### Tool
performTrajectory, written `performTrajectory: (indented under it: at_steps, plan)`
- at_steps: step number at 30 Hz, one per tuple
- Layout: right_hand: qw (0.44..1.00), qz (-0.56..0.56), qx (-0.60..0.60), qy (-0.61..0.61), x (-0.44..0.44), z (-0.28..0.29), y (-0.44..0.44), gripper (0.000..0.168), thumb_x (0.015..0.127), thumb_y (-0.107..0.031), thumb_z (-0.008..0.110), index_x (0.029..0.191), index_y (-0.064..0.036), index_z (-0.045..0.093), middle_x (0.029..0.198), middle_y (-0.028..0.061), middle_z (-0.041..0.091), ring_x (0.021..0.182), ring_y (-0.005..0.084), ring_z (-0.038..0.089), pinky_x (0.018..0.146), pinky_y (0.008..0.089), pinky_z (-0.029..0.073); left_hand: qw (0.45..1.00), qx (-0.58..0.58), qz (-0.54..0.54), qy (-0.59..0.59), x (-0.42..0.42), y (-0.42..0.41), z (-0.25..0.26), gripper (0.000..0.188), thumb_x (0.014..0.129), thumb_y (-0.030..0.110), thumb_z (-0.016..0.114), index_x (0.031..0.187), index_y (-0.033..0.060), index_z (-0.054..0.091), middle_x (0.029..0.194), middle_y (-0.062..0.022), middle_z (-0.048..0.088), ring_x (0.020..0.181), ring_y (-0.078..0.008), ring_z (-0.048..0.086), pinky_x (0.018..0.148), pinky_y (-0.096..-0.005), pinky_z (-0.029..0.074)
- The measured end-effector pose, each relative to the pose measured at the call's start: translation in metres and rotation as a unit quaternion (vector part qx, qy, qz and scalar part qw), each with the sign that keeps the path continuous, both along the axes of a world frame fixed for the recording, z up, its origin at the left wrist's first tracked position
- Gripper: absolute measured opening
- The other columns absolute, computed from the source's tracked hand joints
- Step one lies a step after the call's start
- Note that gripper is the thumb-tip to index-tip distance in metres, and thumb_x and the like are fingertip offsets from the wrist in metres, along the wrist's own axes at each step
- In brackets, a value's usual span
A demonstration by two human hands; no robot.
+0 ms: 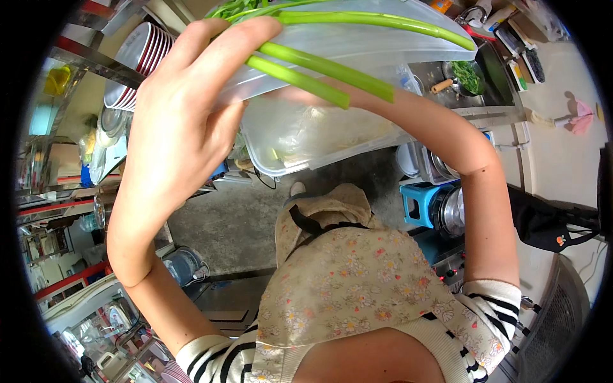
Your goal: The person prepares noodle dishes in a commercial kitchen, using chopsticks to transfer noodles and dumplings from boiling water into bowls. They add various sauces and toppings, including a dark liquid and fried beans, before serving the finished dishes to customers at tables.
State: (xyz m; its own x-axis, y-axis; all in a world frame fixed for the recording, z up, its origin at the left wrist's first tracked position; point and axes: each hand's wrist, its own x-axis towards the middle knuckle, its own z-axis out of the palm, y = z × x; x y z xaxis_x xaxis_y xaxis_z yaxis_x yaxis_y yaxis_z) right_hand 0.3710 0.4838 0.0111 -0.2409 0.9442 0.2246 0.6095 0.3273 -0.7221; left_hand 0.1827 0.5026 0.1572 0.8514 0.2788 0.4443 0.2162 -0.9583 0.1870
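Observation:
My left hand (191, 81) grips the near left edge of a translucent plastic tray (412, 45), fingers over the top and thumb below. Long green vegetable stems (330, 72) lie across the tray under those fingers. Two cut ends hang past its near edge, and leafy tops show at the upper rim of the view. My right arm reaches in beneath the tray. Of my right hand (297, 93) only a blurred part shows under the plastic; its fingers are hidden. Below the tray is a large clear plastic bin (306, 165) with pale bits inside.
At right, a metal sink (495, 72) holds a bowl of leafy greens (467, 76). A blue plastic stool (416, 203) stands beside metal pots. Stacked bowls (141, 62) and crowded shelves line the left. A water jug (182, 265) sits on the concrete floor (225, 230).

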Motion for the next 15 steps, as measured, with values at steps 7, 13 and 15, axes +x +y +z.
performTrajectory:
  at_steps: [7, 13, 15]
  plan:
    - [0.985, 0.023, -0.052, -0.161, 0.015, -0.018, -0.013, 0.038, 0.083, -0.034, 0.040, 0.112, -0.012, 0.049, 0.094, 0.0123, 0.057, 0.085, 0.0246, 0.054, 0.077, 0.0345, 0.042, 1.000, 0.005, -0.003, -0.006, -0.001, -0.004, -0.001, 0.050, 0.062, -0.010, 0.049, 0.108, 0.0077, 0.051, 0.102, -0.0138, 0.051, 0.088, -0.0322, 0.053, 0.076, -0.0322, 0.043]
    - [0.987, 0.018, -0.027, -0.155, 0.027, 0.003, -0.033, 0.039, 0.079, -0.027, 0.044, 0.115, -0.011, 0.047, 0.102, 0.0122, 0.052, 0.093, 0.0242, 0.049, 0.083, 0.0347, 0.038, 0.999, 0.009, -0.028, -0.017, 0.002, -0.006, 0.003, 0.049, 0.062, -0.009, 0.049, 0.108, 0.0072, 0.051, 0.100, -0.0136, 0.051, 0.086, -0.0321, 0.053, 0.073, -0.0334, 0.043]
    - [0.989, 0.038, -0.024, -0.137, 0.019, -0.003, -0.030, 0.040, 0.078, -0.025, 0.045, 0.116, -0.011, 0.046, 0.105, 0.0121, 0.051, 0.096, 0.0241, 0.048, 0.085, 0.0348, 0.037, 1.000, 0.005, -0.013, -0.023, 0.000, -0.006, -0.003, 0.049, 0.062, -0.009, 0.050, 0.108, 0.0070, 0.052, 0.100, -0.0135, 0.051, 0.085, -0.0322, 0.053, 0.073, -0.0335, 0.044]
